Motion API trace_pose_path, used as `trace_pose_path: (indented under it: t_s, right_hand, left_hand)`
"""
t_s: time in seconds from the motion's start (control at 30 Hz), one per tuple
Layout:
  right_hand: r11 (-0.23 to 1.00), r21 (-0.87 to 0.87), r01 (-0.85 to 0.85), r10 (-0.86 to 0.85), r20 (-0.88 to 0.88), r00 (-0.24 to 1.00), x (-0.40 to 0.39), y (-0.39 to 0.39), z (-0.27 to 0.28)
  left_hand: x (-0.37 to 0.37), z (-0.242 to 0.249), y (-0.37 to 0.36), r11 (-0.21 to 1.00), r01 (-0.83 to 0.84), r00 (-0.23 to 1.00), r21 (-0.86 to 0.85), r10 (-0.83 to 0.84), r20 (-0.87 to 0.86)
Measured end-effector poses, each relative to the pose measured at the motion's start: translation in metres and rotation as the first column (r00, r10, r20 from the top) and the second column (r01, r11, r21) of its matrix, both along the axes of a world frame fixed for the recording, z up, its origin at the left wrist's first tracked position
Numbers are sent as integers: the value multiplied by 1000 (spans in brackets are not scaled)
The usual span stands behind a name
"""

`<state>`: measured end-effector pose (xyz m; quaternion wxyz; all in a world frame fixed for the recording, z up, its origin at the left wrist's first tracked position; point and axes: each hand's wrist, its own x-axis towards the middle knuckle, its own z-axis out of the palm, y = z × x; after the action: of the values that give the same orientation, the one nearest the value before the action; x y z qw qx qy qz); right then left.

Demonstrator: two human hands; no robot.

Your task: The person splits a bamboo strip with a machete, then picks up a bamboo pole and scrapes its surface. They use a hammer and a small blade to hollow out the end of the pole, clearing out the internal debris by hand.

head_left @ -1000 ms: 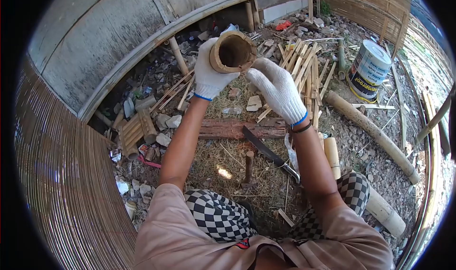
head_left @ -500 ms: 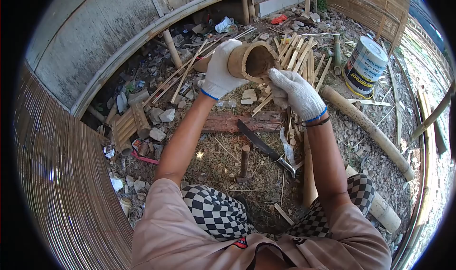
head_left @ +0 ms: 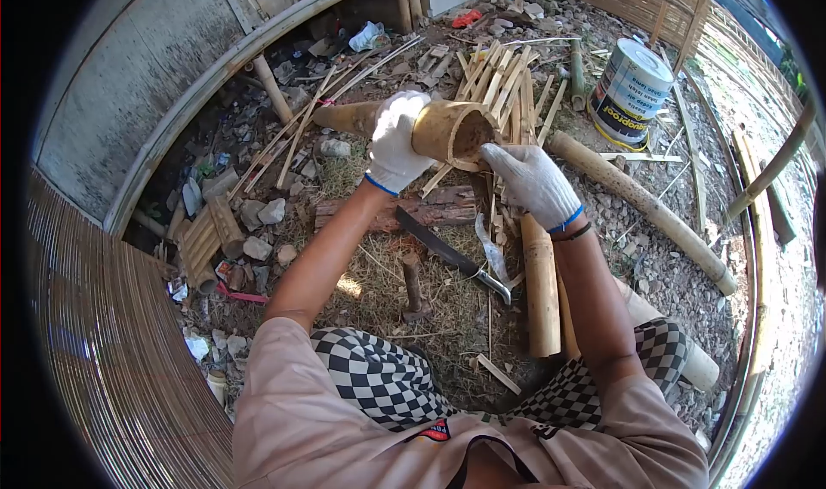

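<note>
A thick bamboo tube [head_left: 443, 130] is held up in front of me, its hollow end turned right and toward me. My left hand [head_left: 399, 141], in a white glove, wraps round the tube behind its rim. My right hand [head_left: 533, 182], also gloved, is closed at the rim's right edge; whether something small is pinched there I cannot make out. Below, a machete [head_left: 439, 246] with a dark blade lies on the ground, its tip by a reddish wooden plank [head_left: 447, 207]. A short wooden peg [head_left: 413, 284] stands nearer to me.
Split bamboo strips [head_left: 508, 80] lie behind my hands. A paint bucket [head_left: 632, 93] stands at the back right, near a long bamboo pole [head_left: 645, 201]. A bamboo piece [head_left: 539, 291] lies below my right hand. A woven bamboo panel [head_left: 112, 334] is at left.
The view has shifted, so the ground items appear further left and higher. The tube's opening is seen more from the side. Both hands stay on the tube.
</note>
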<state>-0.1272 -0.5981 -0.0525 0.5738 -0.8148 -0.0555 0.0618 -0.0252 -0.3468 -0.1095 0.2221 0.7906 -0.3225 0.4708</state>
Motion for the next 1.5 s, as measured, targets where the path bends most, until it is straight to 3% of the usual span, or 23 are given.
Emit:
trace_pose_path:
  t_s: [0.03, 0.1, 0.13, 0.17, 0.2, 0.23, 0.27, 0.37, 0.5, 0.53, 0.6, 0.63, 0.7, 0.8, 0.83, 0.9, 1.0, 1.1, 1.2, 1.23, 1.37, 1.47, 1.5]
  right_hand:
    - [999, -48, 26, -19, 130, 991, 3, 6, 1]
    - [992, 127, 23, -33, 77, 996, 2, 21, 7]
    - [972, 235, 4, -17, 52, 999, 4, 28, 12]
    - [884, 450, -123, 129, 16, 991, 11, 30, 7]
    - [808, 553, -203, 238, 8, 971, 9, 31, 11]
    - [729, 632, -264, 291, 63, 955, 18, 35, 4]
    - [637, 700, -322, 339, 121, 933, 27, 41, -6]
    - [492, 735, -468, 443, 251, 861, 39, 56, -17]
    - [544, 627, -558, 444, 350, 825, 44, 69, -12]
    - [462, 684, -565, 438, 378, 816, 42, 75, -13]
    - [549, 582, -600, 418, 431, 800, 52, 83, -29]
    - [532, 588, -609, 414, 447, 793, 58, 89, -35]
    - [710, 353, -609, 352, 571, 741, 63, 85, -44]
    - [788, 233, -570, 331, 620, 711, 68, 80, -42]
    - [797, 232, -558, 328, 610, 721, 68, 78, -37]
    - [701, 510, -499, 365, 346, 865, 59, 75, -26]
    - [730, 460, -506, 305, 442, 843, 56, 74, -26]
    - [878, 365, -308, 195, 314, 929, 46, 69, -8]
    - [991, 134, -30, -76, 718, 692, 32, 84, 5]
    - [997, 40, 62, -72, 711, 699, 16, 85, 22]
    - [987, 0, 161, -78, 877, 475, 22, 98, 22]
    - [926, 336, -170, -119, 690, 714, 49, 105, -10]
    - [886, 410, -216, -49, 546, 836, 52, 101, -12]
  left_hand:
    - [10, -6, 4, 976, 129, 955, -174, -170, -244]
    - [25, 2, 18, 906, 155, 805, -394, -347, -482]
    - [23, 21, 22, 917, 182, 826, -355, -338, -450]
    - [18, 37, 24, 930, 216, 853, -297, -328, -406]
    - [0, 59, 21, 940, 252, 875, -231, -323, -361]
    - [6, 61, 27, 951, 267, 936, -154, -294, -194]
    - [7, 59, 34, 966, 231, 956, -119, -248, -156]
    - [-5, 70, 43, 986, 156, 982, -63, -161, -99]
    - [-9, 78, 55, 977, 171, 968, -128, -191, -163]
    - [-8, 78, 57, 979, 170, 969, -108, -187, -161]
    - [-9, 77, 64, 984, 163, 971, -76, -173, -164]
    - [-10, 78, 63, 980, 189, 962, -70, -199, -185]
    - [-8, 72, 63, 984, 175, 968, -40, -179, -174]
    - [-7, 70, 60, 991, 132, 978, -12, -132, -159]
    - [-6, 73, 59, 994, 111, 982, 3, -110, -154]
    - [-11, 79, 53, 997, 80, 992, 7, -79, -99]
    - [-29, 91, 34, 995, 95, 995, 3, -95, 38]
    - [-38, 107, 22, 987, 147, 974, 70, -157, 165]
    - [-37, 121, 16, 974, 105, 952, 202, -157, 262]
    - [-32, 125, 21, 965, 78, 947, 252, -151, 284]
    - [-26, 140, 32, 950, 88, 941, 301, -178, 287]
    - [-30, 141, 26, 946, 87, 945, 312, -177, 274]
    - [-25, 140, 24, 944, 98, 944, 314, -188, 270]
